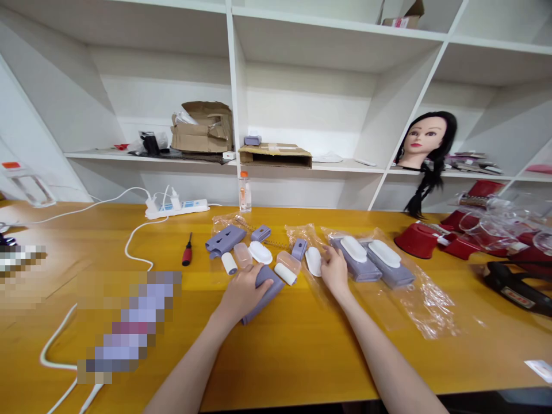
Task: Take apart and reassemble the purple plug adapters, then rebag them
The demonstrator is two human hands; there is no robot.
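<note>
My left hand (250, 290) is closed over a lavender case (265, 302), its thumb lying along the near face. To the right, my right hand (334, 269) has bent fingers beside a white oval piece (313, 261); anything between them is hidden. Around the hands lie a second lavender case (226, 240), small lavender snap straps (261, 233), another white oval piece (260, 252), white cylinders (285, 273) and clear pinkish covers (242, 255). Two lavender boxes (390, 270) topped with white ovals rest on clear plastic bags (426, 299) at the right.
A red-handled screwdriver (187, 253) lies at the left, near white cables and a power strip (176, 209). An orange-capped bottle (245, 192) stands behind the parts. Red cups (416, 238) and a black tool (515, 287) occupy the right side. Shelves behind hold cartons (202, 129) and a mannequin head (425, 138).
</note>
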